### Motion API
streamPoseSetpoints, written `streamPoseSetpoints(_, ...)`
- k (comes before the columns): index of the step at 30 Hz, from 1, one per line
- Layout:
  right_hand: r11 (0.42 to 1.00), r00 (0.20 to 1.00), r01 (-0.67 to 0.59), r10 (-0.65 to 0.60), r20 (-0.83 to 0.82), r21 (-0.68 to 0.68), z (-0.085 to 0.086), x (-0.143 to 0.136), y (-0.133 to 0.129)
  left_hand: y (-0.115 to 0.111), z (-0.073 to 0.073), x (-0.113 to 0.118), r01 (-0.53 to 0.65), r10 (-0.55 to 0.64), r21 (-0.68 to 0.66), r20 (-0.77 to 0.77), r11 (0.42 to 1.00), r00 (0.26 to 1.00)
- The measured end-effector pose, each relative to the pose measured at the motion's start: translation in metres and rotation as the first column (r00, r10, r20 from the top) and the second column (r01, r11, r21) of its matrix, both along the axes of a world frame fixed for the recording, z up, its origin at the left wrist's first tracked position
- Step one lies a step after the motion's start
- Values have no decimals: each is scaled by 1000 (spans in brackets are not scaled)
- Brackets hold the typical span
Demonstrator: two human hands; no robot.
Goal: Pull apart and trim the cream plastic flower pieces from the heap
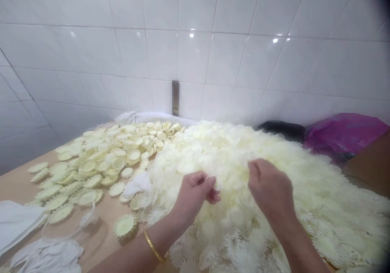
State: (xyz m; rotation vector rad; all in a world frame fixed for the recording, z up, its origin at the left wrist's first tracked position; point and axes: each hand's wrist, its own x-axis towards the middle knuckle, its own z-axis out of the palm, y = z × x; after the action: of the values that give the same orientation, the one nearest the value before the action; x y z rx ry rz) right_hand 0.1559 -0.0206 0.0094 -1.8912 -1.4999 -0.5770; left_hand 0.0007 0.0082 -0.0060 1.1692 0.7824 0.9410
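A large heap of thin, pale, toothed-edge pieces (219,232) covers the middle and right of the table. Over the heap, my left hand (196,191), with a gold bracelet on its wrist, has thumb and fingertips pressed together; whatever they hold is too small to make out. To the right, my right hand (269,187) is closed in a pinch above the same heap, its fingertips pointing left, and anything between them is hidden. The two hands are apart. Left of the heap lie many pale yellow stacked fluted discs (88,165), and one stack (125,226) sits alone nearer the front.
White cloth or gloves (48,256) and a white folded item (16,222) lie at the front left of the brown table (105,240). Behind the heap are a black object (283,130) and a purple plastic bag (344,133). A tiled wall (195,57) closes off the back.
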Motion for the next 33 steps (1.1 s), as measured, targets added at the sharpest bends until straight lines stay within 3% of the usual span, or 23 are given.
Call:
streamPoseSetpoints(2, 1000, 992, -20, 18, -124, -14, 3, 5, -2, 0, 1, 0, -11, 11, -4, -4, 1000, 1000)
streamPoseSetpoints(5, 976, 946, -211, 193, -259, -45, 7, -4, -6, 1, 0, 0, -5, 5, -19, -12, 1000, 1000)
streamPoseSetpoints(11, 856, 820, -512, 462, -338, -72, 9, -30, -12, 2, -4, -1, -1, 1, 8, 1, 1000, 1000)
streamPoseSetpoints(16, 760, 704, -643, 543, -458, -88, 10, -31, -13, 3, -5, -2, -4, 4, -8, 17, 1000, 1000)
streamPoseSetpoints(19, 730, 679, -674, 553, -483, -113, 11, -31, -13, 3, -4, -2, 11, -11, 0, 18, 1000, 1000)
streamPoseSetpoints(26, 791, 799, -583, 516, -309, -187, 5, -29, -9, -1, 0, 0, 81, -80, 17, -30, 997, 996)
streamPoseSetpoints(30, 938, 940, -338, 333, -79, -78, 2, -18, -3, -2, -1, 1, 89, -89, -26, 8, 996, 996)
streamPoseSetpoints(32, 959, 952, -283, 277, -130, -29, 4, -13, -3, -1, -2, 1, 77, -76, -45, 17, 996, 997)
streamPoseSetpoints(33, 949, 932, -315, 304, -199, -28, 5, -11, -4, -1, -3, 1, 72, -71, -52, 23, 996, 997)
